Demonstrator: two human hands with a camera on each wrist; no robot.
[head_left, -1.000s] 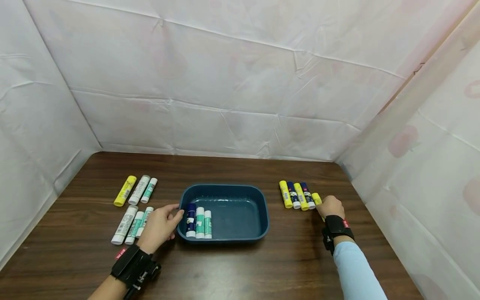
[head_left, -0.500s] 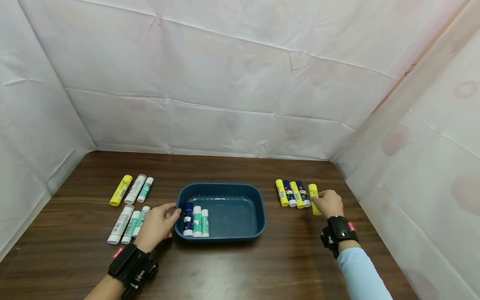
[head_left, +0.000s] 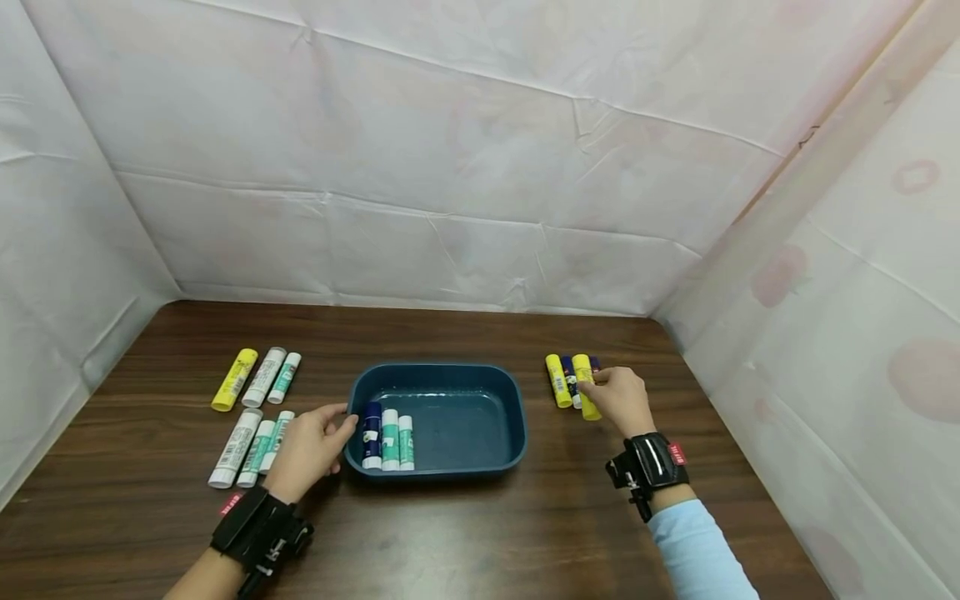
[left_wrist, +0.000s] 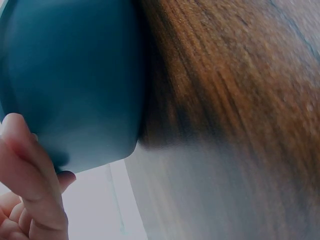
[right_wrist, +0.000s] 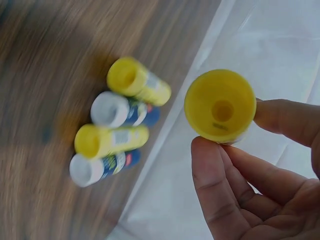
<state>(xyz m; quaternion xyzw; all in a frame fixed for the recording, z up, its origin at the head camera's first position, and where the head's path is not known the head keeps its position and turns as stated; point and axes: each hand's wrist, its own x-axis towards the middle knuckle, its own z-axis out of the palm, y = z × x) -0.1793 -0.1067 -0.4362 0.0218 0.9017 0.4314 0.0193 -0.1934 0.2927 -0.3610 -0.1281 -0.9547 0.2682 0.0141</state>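
My right hand (head_left: 618,400) pinches a yellow glue stick (head_left: 586,387) and holds it just above a row of yellow and blue glue sticks (head_left: 561,381) on the table's right side. The right wrist view shows the stick's yellow end (right_wrist: 220,106) between thumb and fingers, with the row of sticks (right_wrist: 117,120) below. My left hand (head_left: 309,446) rests against the left end of a dark blue tray (head_left: 480,386); the left wrist view shows my fingers (left_wrist: 30,175) touching the tray's outer wall (left_wrist: 75,75). Three glue sticks (head_left: 387,437) lie in the tray's left end.
On the left of the brown table lie two groups of glue sticks: a far group (head_left: 257,378) and a near group (head_left: 243,435) beside my left hand. White sheeted walls (head_left: 450,167) close in the table at the back and both sides.
My right hand has lifted the yellow glue stick from the right end of the row and carried it leftward, over the row. My left hand has stayed on the tray.
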